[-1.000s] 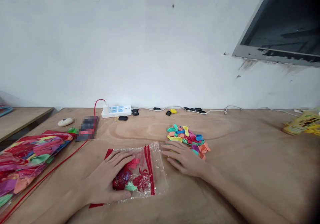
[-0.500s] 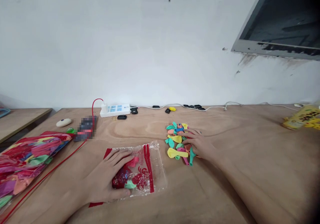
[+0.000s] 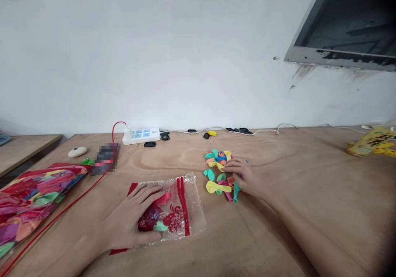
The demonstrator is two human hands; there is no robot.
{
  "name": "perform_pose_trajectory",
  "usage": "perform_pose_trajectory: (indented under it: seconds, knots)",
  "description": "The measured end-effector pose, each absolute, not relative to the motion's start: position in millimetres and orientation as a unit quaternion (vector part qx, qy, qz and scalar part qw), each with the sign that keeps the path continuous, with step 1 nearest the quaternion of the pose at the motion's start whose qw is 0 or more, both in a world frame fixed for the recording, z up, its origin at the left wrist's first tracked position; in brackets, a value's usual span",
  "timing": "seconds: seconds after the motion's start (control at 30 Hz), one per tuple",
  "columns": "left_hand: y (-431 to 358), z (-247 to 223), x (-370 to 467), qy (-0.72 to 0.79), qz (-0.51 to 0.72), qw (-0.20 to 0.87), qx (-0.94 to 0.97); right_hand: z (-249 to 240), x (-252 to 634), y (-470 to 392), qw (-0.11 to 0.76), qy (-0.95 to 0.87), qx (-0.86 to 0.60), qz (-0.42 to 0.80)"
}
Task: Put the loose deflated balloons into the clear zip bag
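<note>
The largest thing is the white wall [image 3: 139, 62], which has some dark marks and stains. Against it stands the wooden table [image 3: 297, 178], brown, with a wavy grain visible on its surface. High at right, a dark panel [image 3: 349, 29] in a worn grey frame is set on the wall. At far left there is a second, smaller wooden table [image 3: 24, 147].

On the left part of the main table lies a full bag [image 3: 43, 194] of colourful balloons. Near the middle is a flatter clear bag [image 3: 196, 213] with red print and few pieces inside. The left hand [image 3: 137, 215] lies open upon it, fingers spread little. To the right of this bag, on the bare wood, is a loose pile of balloons [image 3: 218, 186]. The right hand [image 3: 246, 176] touches the pile with bent fingers; I cannot tell if it grips one.

A yellow package [image 3: 368, 144] is near the right edge. By the wall is a white power strip [image 3: 141, 135], and the smallest are black pieces [image 3: 150, 144] near it.
</note>
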State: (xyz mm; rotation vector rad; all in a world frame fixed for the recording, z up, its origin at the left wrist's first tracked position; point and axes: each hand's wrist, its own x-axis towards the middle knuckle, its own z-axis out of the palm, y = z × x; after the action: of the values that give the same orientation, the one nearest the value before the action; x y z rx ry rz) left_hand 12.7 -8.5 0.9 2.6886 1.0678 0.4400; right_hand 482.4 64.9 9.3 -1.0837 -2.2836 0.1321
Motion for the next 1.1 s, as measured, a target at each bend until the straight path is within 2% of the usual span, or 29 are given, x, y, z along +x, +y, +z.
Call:
perform_pose_trajectory:
  seconds: [0.2, 0.33, 0.43, 0.57, 0.63, 0.93, 1.1]
  knots:
    - [-8.2, 2.5, 14.2, 0.354, 0.154, 0.105, 0.916, 35.8, 475.9, 47.3, 0.456, -0.719, -0.495, 0.173]
    - [-7.9, 2.8, 14.4, 0.354, 0.153, 0.106, 0.916, 43.2, 476.6, 42.4, 0.495, -0.687, -0.517, 0.127]
    - [-7.6, 3.3, 14.1, 0.356, 0.149, 0.108, 0.916, 39.0, 469.1, 38.6, 0.442, -0.758, -0.473, 0.074]
    - [-7.6, 4.2, 14.0, 0.356, 0.149, 0.110, 0.916, 30.3, 446.4, 27.4, 0.269, -0.876, -0.395, 0.071]
    - [-8.1, 4.9, 14.2, 0.357, 0.155, 0.109, 0.915, 27.3, 436.0, 21.7, 0.216, -0.900, -0.368, 0.092]
    - [-8.8, 8.7, 16.2, 0.355, 0.153, 0.110, 0.916, 24.5, 436.2, 22.0, 0.226, -0.916, -0.305, 0.131]
    - [-8.5, 7.8, 16.5, 0.360, 0.153, 0.115, 0.913, 32.7, 429.5, 14.6, 0.170, -0.930, -0.305, 0.117]
